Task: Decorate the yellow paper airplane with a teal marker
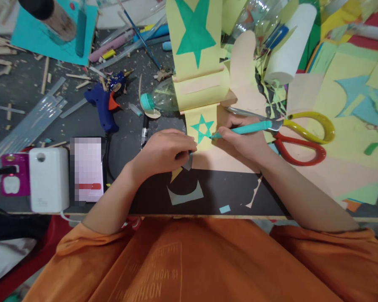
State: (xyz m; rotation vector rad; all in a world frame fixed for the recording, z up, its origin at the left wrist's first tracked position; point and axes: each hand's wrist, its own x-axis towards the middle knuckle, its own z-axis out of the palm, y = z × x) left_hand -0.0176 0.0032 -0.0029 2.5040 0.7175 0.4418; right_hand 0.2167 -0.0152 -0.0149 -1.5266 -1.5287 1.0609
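Note:
My right hand point(239, 134) is closed around a teal marker point(253, 127), its tip touching a green star outline point(202, 128). That star is on the lower flap of a yellow paper strip point(190, 114), and its middle is uncoloured. Beside the flap's left edge, my left hand point(166, 151) rests with curled fingers; what they hold, if anything, is hidden. Farther up the strip is a larger, filled green star point(195, 31). A clear plastic bottle point(165, 95) with a teal cap lies across the strip, partly under a yellow paper band.
Yellow-and-red-handled scissors point(299, 153) lie by my right hand. To the left are a blue glue gun point(102, 105), a phone point(88, 170), a white power bank point(48, 180) and glue sticks point(28, 123). Coloured paper point(330, 94) covers the right side. Paper scraps point(185, 195) lie near the front edge.

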